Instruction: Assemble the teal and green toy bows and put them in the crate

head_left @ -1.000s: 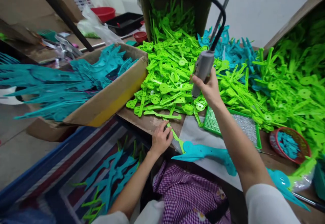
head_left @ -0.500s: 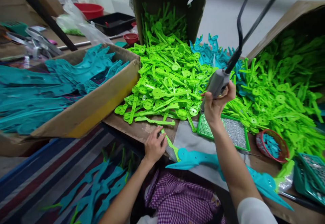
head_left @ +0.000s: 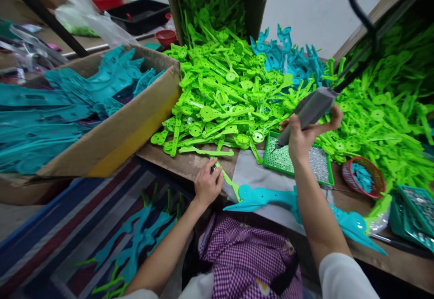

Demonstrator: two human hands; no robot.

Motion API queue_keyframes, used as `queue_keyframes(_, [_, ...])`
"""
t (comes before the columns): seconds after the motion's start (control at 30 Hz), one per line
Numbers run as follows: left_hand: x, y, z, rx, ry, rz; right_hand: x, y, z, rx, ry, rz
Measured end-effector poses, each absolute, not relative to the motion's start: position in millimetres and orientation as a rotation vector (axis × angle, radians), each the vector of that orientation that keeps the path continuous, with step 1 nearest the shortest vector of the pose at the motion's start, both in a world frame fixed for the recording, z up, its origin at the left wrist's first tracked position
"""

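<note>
My left hand [head_left: 208, 183] is curled over the outer end of a lime-green plastic arm [head_left: 229, 181]. That arm joins the left end of a long turquoise plastic piece [head_left: 271, 197], which lies along the table edge, its middle partly behind my right forearm. My right hand [head_left: 300, 140] grips a grey electric screwdriver [head_left: 315, 106], tilted so its bit points down and left. The bit is over the left part of a green perforated tray [head_left: 280, 169]; whether it touches is unclear. Small silver screws [head_left: 317, 163] fill the tray's right part.
Lime-green arms [head_left: 217, 95] are heaped behind the tray, near turquoise parts [head_left: 294, 61]. A cardboard box [head_left: 135, 118] of turquoise pieces stands left. At right sit a red basket [head_left: 349, 186] and a teal container [head_left: 396, 217]. Joined pieces [head_left: 135, 235] lie low on striped cloth [head_left: 44, 231].
My right hand has lowered slightly and moved right, tilting the screwdriver flatter, with its bit now over the tray. My left hand stays at the green arm. The whole view has shifted a little.
</note>
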State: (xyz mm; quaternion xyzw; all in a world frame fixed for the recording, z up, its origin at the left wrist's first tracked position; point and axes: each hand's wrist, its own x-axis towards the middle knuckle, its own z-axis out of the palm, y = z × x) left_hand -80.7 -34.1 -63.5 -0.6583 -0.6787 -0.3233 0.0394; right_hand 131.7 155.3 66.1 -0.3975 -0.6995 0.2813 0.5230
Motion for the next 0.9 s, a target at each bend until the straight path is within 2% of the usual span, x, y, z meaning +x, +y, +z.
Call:
queue_keyframes(0.1, [-80.8,-34.3,-64.0,-2.028,-2.085,-0.971,132.9,159.5,62.0,-0.94,-1.393,0.847])
queue_keyframes(0.23, [-81.3,-34.5,-64.9,-2.019,-2.071,-0.971,133.4,165.8,50.5,-0.946,-1.343,1.031])
queue_keyframes(0.9, [-84.5,-32.7,-64.5,-2.11,-1.947,-0.884,127.2,183.5,22.5,-0.919,-1.191,0.9])
